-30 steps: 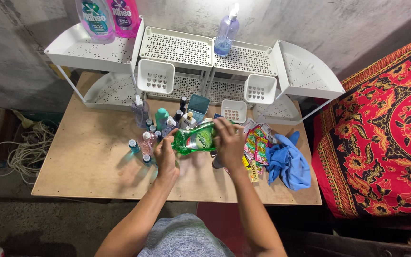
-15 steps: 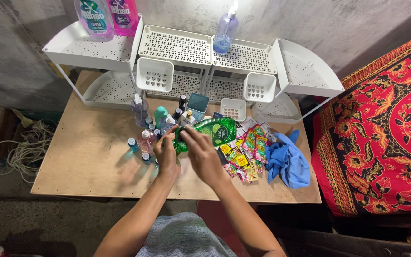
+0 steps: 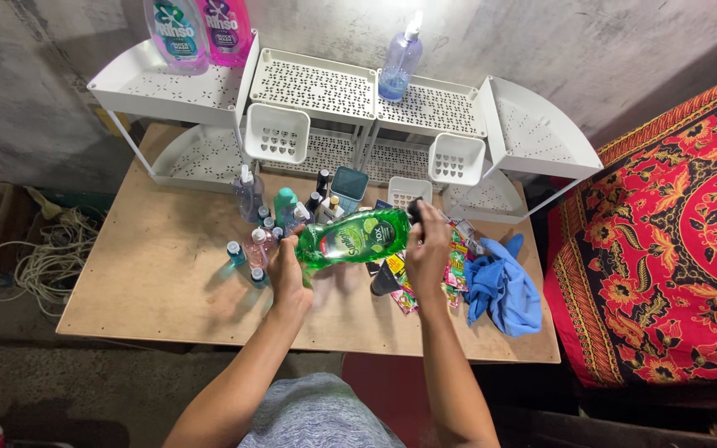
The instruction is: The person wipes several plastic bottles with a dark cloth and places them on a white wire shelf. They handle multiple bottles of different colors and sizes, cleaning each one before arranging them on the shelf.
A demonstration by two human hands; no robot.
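The person holds a green bottle (image 3: 354, 237) on its side above the middle of the worktop (image 3: 151, 282). The left hand (image 3: 286, 270) is wrapped round its base end, and the right hand (image 3: 426, 249) is closed over the dark cap end, so both hands are clamped on the bottle, one at each end. Green liquid fills most of it.

Just behind the left hand stands a cluster of small bottles (image 3: 260, 236): a clear spray bottle, a teal one, a pinkish one, a few little blue-capped ones and some dark, thin ones. A teal tin (image 3: 348, 183) stands behind them, its inside hidden from here. Under the right hand lie bright sachets (image 3: 458, 249), spread flat on the worktop, and a blue cloth (image 3: 504, 286) lies bunched just beside them.

At the back stands a white perforated rack (image 3: 313, 83). Its top left shelf carries a purple-blue pouch (image 3: 178, 35) and a pink pouch (image 3: 227, 29) side by side. A clear pump bottle (image 3: 398, 62), holding blue liquid only near its bottom, stands further right. Two small white baskets (image 3: 275, 133) hang from the rack front, and a third sits lower, by the tin; I can't see anything in them.

A red patterned bedspread (image 3: 674, 224) lies to the right, and a coil of rope (image 3: 39, 265) sits on the floor to the left.
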